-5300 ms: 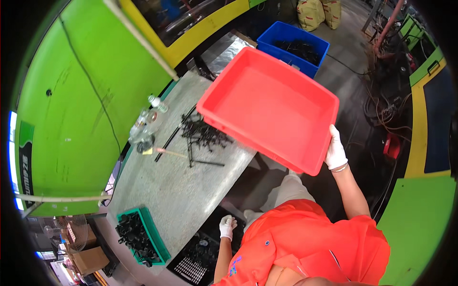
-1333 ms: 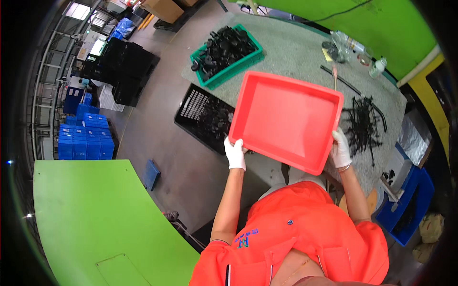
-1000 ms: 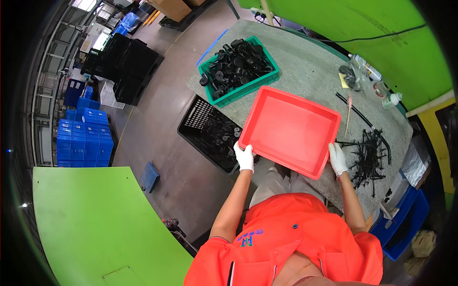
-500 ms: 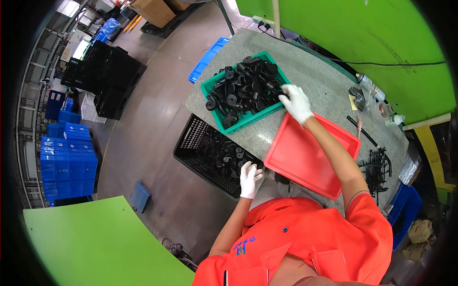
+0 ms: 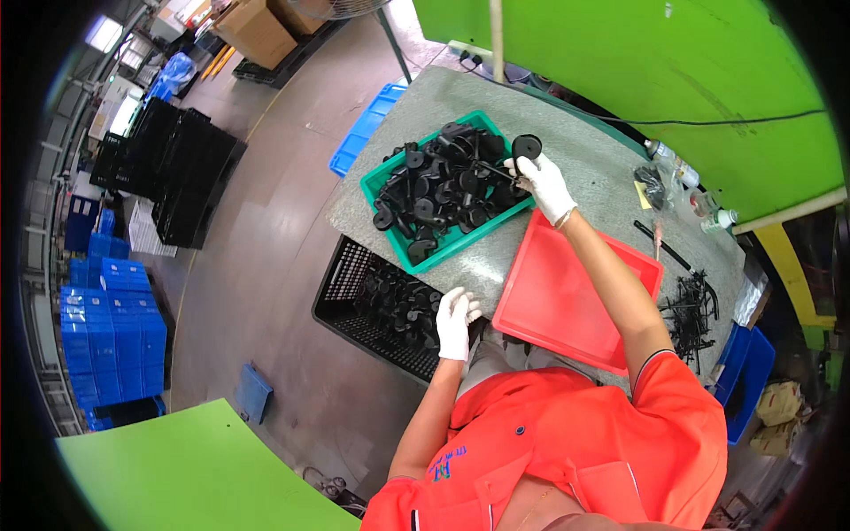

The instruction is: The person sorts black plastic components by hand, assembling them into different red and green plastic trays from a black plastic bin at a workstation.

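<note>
In white gloves, my right hand (image 5: 547, 190) grips a black part with a round disc head (image 5: 527, 147) at the right end of a green tray (image 5: 436, 259). The tray is heaped with similar black parts (image 5: 443, 181), several with disc ends and stems. My left hand (image 5: 453, 323) is open, its fingers loosely bent and nothing visible in them. It hovers at the table's near edge, beside a black mesh crate (image 5: 341, 296) that holds more black parts. A red tray (image 5: 575, 292), with nothing in it, lies under my right forearm.
Thin black strips (image 5: 695, 314) lie in a tangle on the grey table (image 5: 611, 177), right of the red tray. Bottles (image 5: 677, 164) and a black bag (image 5: 651, 184) stand at the far right. A green panel (image 5: 620, 53) borders the back; blue crates (image 5: 115, 327) are stacked far left.
My right hand has lifted a black disc-headed part up from the green tray's right end. My left hand has risen slightly toward the table edge. The whole view has shifted a little.
</note>
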`<state>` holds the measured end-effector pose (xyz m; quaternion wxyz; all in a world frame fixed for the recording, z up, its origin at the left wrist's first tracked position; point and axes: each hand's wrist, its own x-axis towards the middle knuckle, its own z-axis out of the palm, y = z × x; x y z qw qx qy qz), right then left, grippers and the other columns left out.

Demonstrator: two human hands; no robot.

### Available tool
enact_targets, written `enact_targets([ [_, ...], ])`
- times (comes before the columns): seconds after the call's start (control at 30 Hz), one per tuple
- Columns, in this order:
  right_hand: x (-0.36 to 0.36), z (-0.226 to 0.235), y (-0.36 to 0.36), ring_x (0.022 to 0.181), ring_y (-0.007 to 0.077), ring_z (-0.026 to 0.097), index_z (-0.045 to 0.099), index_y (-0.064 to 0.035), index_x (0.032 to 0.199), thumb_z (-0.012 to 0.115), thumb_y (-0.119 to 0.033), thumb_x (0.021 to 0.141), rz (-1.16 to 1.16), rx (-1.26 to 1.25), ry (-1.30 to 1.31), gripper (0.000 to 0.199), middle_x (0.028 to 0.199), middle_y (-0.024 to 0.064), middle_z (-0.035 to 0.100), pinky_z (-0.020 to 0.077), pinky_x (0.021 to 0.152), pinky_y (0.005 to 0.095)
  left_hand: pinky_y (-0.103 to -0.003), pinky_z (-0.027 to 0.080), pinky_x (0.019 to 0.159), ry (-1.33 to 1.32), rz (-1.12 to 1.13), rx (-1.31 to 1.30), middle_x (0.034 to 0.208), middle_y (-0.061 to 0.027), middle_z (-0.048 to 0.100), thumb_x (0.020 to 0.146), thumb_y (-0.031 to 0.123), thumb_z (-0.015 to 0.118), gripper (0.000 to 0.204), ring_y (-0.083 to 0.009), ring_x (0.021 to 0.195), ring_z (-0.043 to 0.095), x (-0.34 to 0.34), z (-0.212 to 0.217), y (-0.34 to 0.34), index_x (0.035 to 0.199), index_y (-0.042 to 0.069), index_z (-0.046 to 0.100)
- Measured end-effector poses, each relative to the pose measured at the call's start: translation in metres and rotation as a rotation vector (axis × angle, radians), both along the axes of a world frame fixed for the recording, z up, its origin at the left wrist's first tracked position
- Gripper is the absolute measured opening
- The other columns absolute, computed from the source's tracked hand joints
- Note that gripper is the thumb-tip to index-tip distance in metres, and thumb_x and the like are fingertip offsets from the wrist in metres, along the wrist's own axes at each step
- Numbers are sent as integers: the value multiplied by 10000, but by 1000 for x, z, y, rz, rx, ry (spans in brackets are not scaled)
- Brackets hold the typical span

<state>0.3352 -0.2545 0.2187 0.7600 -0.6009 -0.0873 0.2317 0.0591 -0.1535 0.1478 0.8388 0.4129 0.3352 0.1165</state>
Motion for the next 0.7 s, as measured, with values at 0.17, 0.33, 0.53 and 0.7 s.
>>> enact_targets([
  [0.17,4,3,-29,779,86,524,549,-82,1002,538,-288,907,26,160,83,228,875,6,594,422,690,255,-290,520,666,-38,-25,63,983,-125,575,904,113,512,272,-186,780,595,37,6,-6,1146,-3,471],
  [0.33,-4,7,-61,756,102,512,511,-81,961,516,-280,917,149,319,126,204,836,8,544,419,685,266,-293,522,693,-121,-23,111,994,-112,583,894,112,525,294,-189,812,603,73,23,-2,1163,5,476],
  [0.53,-39,9,-113,744,140,514,465,-17,1153,506,-317,921,254,696,477,382,851,24,528,473,755,321,-330,523,750,-131,-95,346,1232,-162,433,869,107,569,507,-229,988,550,116,64,-19,1313,87,325],
  [0.7,-65,-27,-167,774,181,559,466,-4,1147,478,-331,929,274,744,710,393,854,39,540,490,732,332,-368,536,690,-216,-267,-509,1192,-172,447,861,288,616,419,-293,1023,529,142,38,-51,1185,107,421],
])
